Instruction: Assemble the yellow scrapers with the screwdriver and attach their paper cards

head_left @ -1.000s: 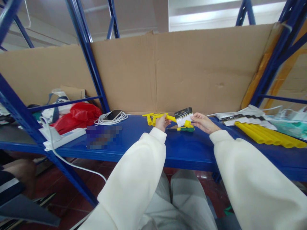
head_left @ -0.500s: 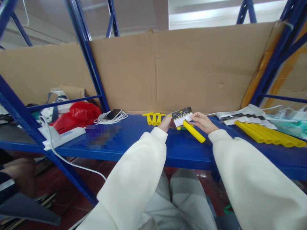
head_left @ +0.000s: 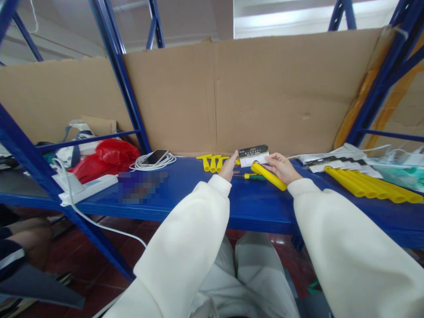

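Observation:
My right hand [head_left: 279,167] pinches the right edge of a black-and-white printed card [head_left: 253,157]. A yellow tube [head_left: 270,176] hangs from that card, slanting down to the right below my right fingers. My left hand [head_left: 228,167] is just left of the card, thumb up and fingers stretched out; it looks apart from the card. Some yellow shows between my left hand and the card, its shape mostly hidden. Under the card lies a screwdriver [head_left: 254,176] with a green and yellow handle. Several yellow T-shaped pieces [head_left: 212,164] stand left of my left hand.
At the right lies a row of carded yellow tubes [head_left: 367,183]. Left along the blue shelf [head_left: 185,194] are a phone [head_left: 155,157] on a coiled white cable, a red bag [head_left: 106,159] and a white power strip [head_left: 89,187]. Cardboard [head_left: 265,92] walls the back. A person's leg shows lower left.
The card has turned more level and shifted slightly right in my right hand, the tube with it. My left hand has let go of the card's left side. More of the screwdriver shows.

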